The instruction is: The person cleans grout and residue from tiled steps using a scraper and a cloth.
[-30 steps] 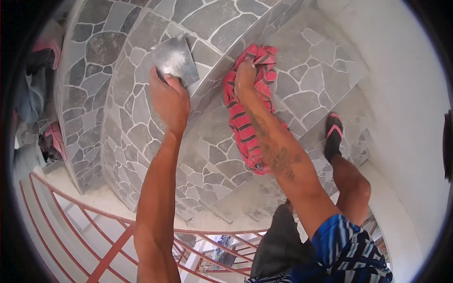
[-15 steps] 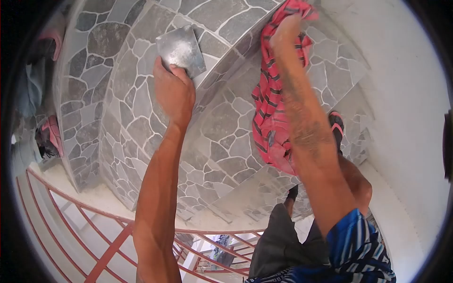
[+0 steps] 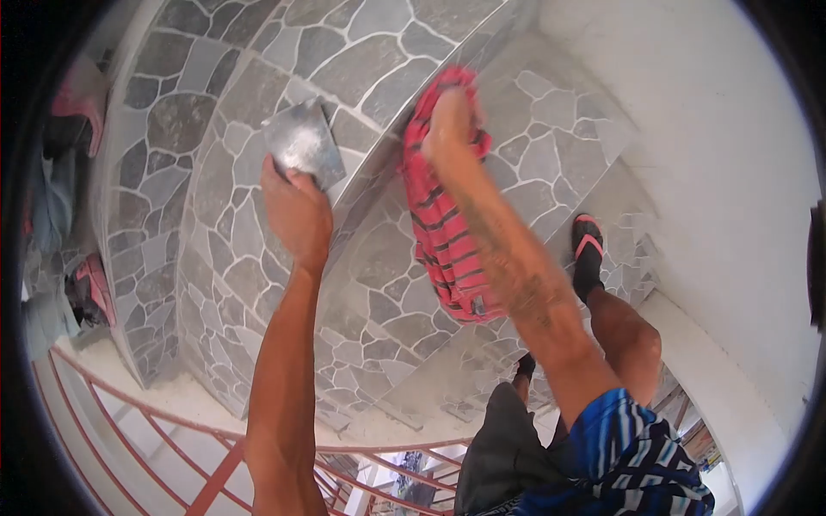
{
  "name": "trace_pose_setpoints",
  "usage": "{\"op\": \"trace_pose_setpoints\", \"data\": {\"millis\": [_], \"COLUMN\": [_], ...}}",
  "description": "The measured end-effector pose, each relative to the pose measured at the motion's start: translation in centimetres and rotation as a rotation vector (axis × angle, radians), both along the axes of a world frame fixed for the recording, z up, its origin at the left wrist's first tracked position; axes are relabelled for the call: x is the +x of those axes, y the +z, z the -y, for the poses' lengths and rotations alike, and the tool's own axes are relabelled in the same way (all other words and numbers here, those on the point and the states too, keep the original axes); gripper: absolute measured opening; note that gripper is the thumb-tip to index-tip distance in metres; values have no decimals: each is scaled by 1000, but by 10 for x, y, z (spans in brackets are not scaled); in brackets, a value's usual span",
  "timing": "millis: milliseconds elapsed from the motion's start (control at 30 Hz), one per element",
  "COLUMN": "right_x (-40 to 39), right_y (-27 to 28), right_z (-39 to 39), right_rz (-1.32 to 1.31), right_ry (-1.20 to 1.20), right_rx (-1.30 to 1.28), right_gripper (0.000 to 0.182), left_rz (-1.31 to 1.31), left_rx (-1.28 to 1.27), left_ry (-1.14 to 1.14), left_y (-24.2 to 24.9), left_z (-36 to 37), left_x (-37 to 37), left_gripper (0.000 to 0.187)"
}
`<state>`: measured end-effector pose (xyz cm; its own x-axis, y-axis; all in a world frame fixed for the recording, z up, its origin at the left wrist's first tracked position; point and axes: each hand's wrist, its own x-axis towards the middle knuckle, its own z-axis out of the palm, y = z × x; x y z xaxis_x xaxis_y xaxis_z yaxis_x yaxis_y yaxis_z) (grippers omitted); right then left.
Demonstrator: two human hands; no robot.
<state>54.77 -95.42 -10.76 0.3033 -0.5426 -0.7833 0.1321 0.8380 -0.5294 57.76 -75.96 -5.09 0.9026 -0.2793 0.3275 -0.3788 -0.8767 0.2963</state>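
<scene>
My left hand (image 3: 297, 211) grips a flat, square metal plate (image 3: 303, 142), dull silver with a pale smear, by its near edge; any handle is hidden. The plate is over a stone-patterned step (image 3: 232, 163), close to the step's edge. To the right, my right hand (image 3: 449, 129) is closed on the upper end of a red cloth with dark stripes (image 3: 443, 241). The cloth hangs down along my forearm, over the lower step beside the riser. Motion slightly blurs the right hand, and its fingers are partly hidden.
Stone-patterned steps curve around me, with a white wall (image 3: 705, 138) on the right. A reddish metal railing (image 3: 215, 482) runs along the bottom left. Pink and dark items (image 3: 90, 288) sit at the far left. My foot in a dark sandal (image 3: 588, 236) stands on a lower step.
My right hand and the striped cloth have moved left and nearer to me, along the step's edge. The metal plate appears lower and slightly left, partly because the view has shifted.
</scene>
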Motion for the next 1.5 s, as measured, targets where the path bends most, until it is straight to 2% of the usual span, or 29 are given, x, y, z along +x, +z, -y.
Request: {"op": "trace_pose_setpoints", "data": {"millis": [33, 167, 233, 267, 300, 333, 400, 433, 533, 600, 633, 700, 733, 800, 867, 933, 1033, 1133, 1233, 1333, 1433, 1467, 1500], "right_x": [2, 38, 36, 26, 21, 17, 5, -14, -28, -34, -40, -55, -61, -66, -62, -49, -34, -37, -48, -105, -184, -213, -244], "right_y": [16, 1, 0, -1, -11, -24, -26, 19, 49, 43, 26, -21, -25, -36, -63, -139, -178, -171, -160, -127, -78, -79, -88], "right_z": [34, 154, 144, 106, 72, 33, -19, -28, 50, 105, 136, 194, 202, 200, 196, 204, 228, 245, 266, 258, 252, 255, 258], "right_rz": [-33, -91, -293, -486, -548, -483, -299, -9, -136, -102, -166, -450, -588, -761, -882, -929, -761, -450, -687, -556, -627, -689, -730], "right_ry": [8, -16, 82, 182, 183, 191, 234, 208, 582, 184, 91, 98, 198, 567, 807, 877, 703, 908, 1244, 1089, 1348, 1381, 1380], "right_rx": [-102, -383, -840, -1220, -1423, -1467, -1417, -1061, -637, -520, -541, -729, -837, -1051, -1404, -1920, -2238, -2144, -2181, -1988, -1677, -1594, -1732], "right_gripper": [42, 48, 41, 41, 42, 45, 55, 54, 53, 47, 47, 47, 47, 47, 48, 51, 55, 49, 43, 41, 58, 59, 54], "left_rz": [-8, -15, -1, -9, -9, -7, 13, 18, 9, 21, 19, 29, 33, 21, 15, 18, -12, -37, -107, -15, -9, -10, -10], "left_rx": [4, -5, 5, 0, -13, -23, -12, -6, 19, 15, 13, 20, 24, 22, 26, 33, 41, 48, 23, 66, 88, 77, 68], "left_ry": [11, -16, -19, -10, -9, -11, -26, -32, -25, -42, -44, -52, -57, -41, -31, -32, -24, 7, 49, -14, 7, 2, -2], "left_y": [2, 1, -5, -6, -5, -3, -4, -4, -3, -3, -3, -5, -5, -5, -6, -8, -11, -11, -11, -10, -8, -6, -4], "left_z": [1, -1, -4, -5, -3, -1, -3, -2, -2, -1, -3, -5, -5, -4, -4, -5, -8, -9, -8, -7, -5, -4, -5], "left_x": [0, 1, 4, 2, 1, 1, 2, 2, 1, 4, 3, 4, 5, 5, 5, 6, 9, 6, 7, 6, 4, 5, 5], "left_gripper": [46, 46, 46, 46, 46, 45, 45, 45, 45, 45, 45, 45, 45, 45, 45, 46, 47, 46, 45, 45, 45, 46, 46]}}
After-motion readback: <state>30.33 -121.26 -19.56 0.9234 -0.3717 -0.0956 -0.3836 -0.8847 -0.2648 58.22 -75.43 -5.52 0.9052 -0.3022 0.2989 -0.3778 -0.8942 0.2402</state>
